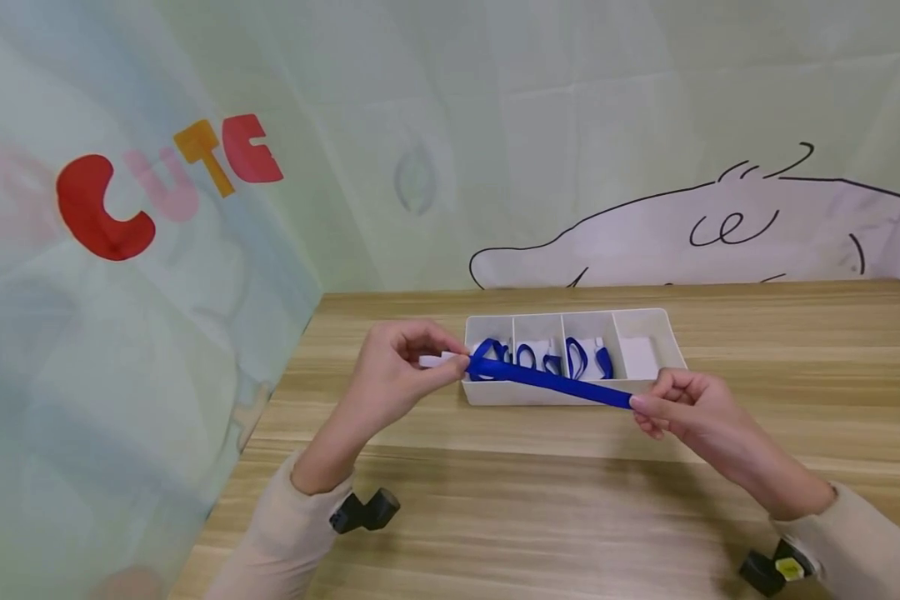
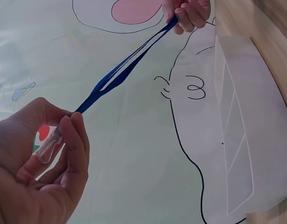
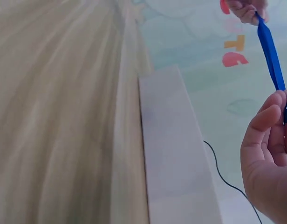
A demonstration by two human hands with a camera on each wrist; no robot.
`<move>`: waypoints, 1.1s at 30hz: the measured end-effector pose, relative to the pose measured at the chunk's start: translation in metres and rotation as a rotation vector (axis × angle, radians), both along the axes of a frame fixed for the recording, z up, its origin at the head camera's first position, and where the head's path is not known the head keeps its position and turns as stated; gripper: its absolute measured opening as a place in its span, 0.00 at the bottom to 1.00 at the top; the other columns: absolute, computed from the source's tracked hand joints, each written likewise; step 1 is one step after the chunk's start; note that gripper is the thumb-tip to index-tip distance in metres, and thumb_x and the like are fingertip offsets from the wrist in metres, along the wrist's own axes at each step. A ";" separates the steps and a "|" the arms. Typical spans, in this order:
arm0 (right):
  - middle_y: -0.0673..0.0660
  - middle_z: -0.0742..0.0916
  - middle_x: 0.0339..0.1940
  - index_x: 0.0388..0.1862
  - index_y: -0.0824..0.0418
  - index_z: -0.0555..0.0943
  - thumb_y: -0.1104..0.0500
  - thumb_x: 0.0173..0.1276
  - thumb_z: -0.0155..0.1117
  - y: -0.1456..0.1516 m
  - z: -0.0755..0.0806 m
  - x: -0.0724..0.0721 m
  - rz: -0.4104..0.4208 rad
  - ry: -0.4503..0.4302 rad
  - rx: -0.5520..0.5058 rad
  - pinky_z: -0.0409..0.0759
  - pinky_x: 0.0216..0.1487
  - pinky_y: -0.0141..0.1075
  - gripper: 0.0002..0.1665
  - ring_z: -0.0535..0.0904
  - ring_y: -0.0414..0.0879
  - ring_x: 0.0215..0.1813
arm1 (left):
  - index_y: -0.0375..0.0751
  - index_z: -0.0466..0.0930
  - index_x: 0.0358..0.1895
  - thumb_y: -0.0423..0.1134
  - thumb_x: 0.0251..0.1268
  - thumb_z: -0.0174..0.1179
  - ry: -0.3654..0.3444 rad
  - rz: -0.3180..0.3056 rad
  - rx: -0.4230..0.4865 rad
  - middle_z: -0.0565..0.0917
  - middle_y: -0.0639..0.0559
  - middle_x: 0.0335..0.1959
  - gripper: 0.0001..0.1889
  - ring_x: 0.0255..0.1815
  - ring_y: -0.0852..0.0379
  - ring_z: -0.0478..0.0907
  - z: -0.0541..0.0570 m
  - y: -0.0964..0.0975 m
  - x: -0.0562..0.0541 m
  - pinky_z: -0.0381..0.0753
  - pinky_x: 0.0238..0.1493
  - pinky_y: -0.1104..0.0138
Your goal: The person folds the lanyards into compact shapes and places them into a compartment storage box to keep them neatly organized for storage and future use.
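Note:
A blue lanyard (image 1: 570, 387) is stretched between my two hands, above the front of a white divided box (image 1: 510, 395). My left hand (image 1: 386, 367) pinches its left end between thumb and fingers, beside a whitish plastic clip (image 2: 49, 147) that shows in the left wrist view. At the other end, my right hand (image 1: 693, 408) pinches the strap by the box's front right corner. In the left wrist view the strap's two strands part in the middle and meet at both hands.
Three of the box's compartments hold folded blue lanyards (image 1: 576, 358) with white pieces. A white flat piece (image 1: 639, 358) lies in the rightmost one. The box stands on a wood-grain table (image 1: 495, 517), with printed curtains (image 1: 390, 125) behind and at left.

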State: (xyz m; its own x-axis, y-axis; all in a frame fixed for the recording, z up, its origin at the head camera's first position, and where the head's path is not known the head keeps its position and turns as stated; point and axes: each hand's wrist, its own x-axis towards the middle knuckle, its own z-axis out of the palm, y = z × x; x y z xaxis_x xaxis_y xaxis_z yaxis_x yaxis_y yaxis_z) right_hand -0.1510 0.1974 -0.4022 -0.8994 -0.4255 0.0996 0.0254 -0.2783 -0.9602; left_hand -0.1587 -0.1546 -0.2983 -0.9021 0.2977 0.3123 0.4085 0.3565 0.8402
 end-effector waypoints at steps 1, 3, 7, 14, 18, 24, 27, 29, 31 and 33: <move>0.53 0.88 0.28 0.31 0.58 0.83 0.74 0.72 0.56 0.001 0.002 0.000 -0.002 0.000 0.006 0.79 0.29 0.29 0.15 0.81 0.41 0.28 | 0.37 0.88 0.33 0.30 0.57 0.71 0.001 0.008 -0.005 0.88 0.51 0.32 0.02 0.38 0.56 0.84 -0.001 0.000 0.000 0.80 0.29 0.69; 0.54 0.88 0.27 0.31 0.58 0.82 0.75 0.72 0.56 0.002 0.004 -0.001 -0.001 0.016 0.011 0.79 0.27 0.29 0.16 0.81 0.41 0.27 | 0.38 0.88 0.33 0.30 0.57 0.70 0.006 0.016 -0.007 0.88 0.51 0.32 0.02 0.37 0.56 0.84 -0.002 0.000 0.000 0.83 0.31 0.67; 0.55 0.88 0.28 0.31 0.59 0.81 0.77 0.71 0.55 0.004 0.005 -0.003 0.007 0.086 -0.003 0.79 0.26 0.29 0.17 0.82 0.42 0.28 | 0.38 0.88 0.33 0.28 0.56 0.70 0.010 0.025 -0.008 0.88 0.52 0.32 0.03 0.37 0.56 0.84 -0.005 -0.001 -0.001 0.85 0.34 0.65; 0.59 0.89 0.30 0.34 0.67 0.78 0.76 0.70 0.59 0.007 0.013 -0.004 -0.007 0.196 0.141 0.81 0.28 0.34 0.07 0.84 0.45 0.29 | 0.38 0.88 0.33 0.27 0.56 0.69 -0.012 0.045 0.002 0.87 0.51 0.32 0.04 0.36 0.55 0.84 -0.008 -0.002 -0.001 0.85 0.34 0.65; 0.62 0.88 0.30 0.41 0.71 0.79 0.71 0.69 0.63 0.007 0.018 -0.005 -0.068 0.243 0.321 0.83 0.29 0.36 0.04 0.83 0.47 0.28 | 0.37 0.88 0.34 0.28 0.56 0.69 -0.027 0.050 0.002 0.87 0.50 0.33 0.03 0.36 0.55 0.84 -0.011 -0.003 -0.001 0.85 0.35 0.65; 0.63 0.88 0.31 0.41 0.73 0.81 0.71 0.70 0.62 0.005 0.020 -0.006 -0.070 0.210 0.348 0.85 0.34 0.35 0.04 0.84 0.46 0.30 | 0.37 0.87 0.33 0.29 0.57 0.70 -0.039 0.073 -0.011 0.87 0.50 0.32 0.02 0.37 0.54 0.84 -0.013 -0.003 -0.001 0.85 0.35 0.64; 0.60 0.88 0.30 0.41 0.71 0.82 0.71 0.70 0.62 0.005 0.019 -0.006 -0.076 0.187 0.338 0.84 0.35 0.35 0.04 0.84 0.44 0.30 | 0.37 0.87 0.33 0.29 0.57 0.70 -0.044 0.081 -0.021 0.87 0.51 0.32 0.02 0.38 0.54 0.84 -0.015 -0.003 -0.003 0.85 0.36 0.64; 0.58 0.88 0.29 0.40 0.69 0.83 0.71 0.70 0.62 0.004 0.018 -0.006 -0.066 0.159 0.301 0.84 0.34 0.35 0.03 0.84 0.44 0.30 | 0.37 0.88 0.33 0.30 0.57 0.70 -0.048 0.087 -0.029 0.87 0.51 0.32 0.02 0.38 0.55 0.84 -0.018 -0.003 -0.005 0.85 0.36 0.64; 0.57 0.88 0.29 0.40 0.66 0.83 0.72 0.70 0.61 0.004 0.018 -0.006 -0.042 0.131 0.249 0.84 0.33 0.34 0.05 0.83 0.45 0.30 | 0.37 0.87 0.33 0.30 0.57 0.70 -0.047 0.095 -0.035 0.87 0.51 0.32 0.02 0.38 0.55 0.83 -0.020 -0.002 -0.007 0.85 0.36 0.64; 0.58 0.88 0.29 0.39 0.64 0.83 0.73 0.71 0.60 0.003 0.019 -0.006 -0.013 0.096 0.196 0.83 0.32 0.34 0.07 0.83 0.45 0.30 | 0.37 0.87 0.33 0.30 0.57 0.70 -0.043 0.106 -0.043 0.87 0.51 0.32 0.02 0.37 0.55 0.83 -0.022 -0.002 -0.009 0.85 0.35 0.64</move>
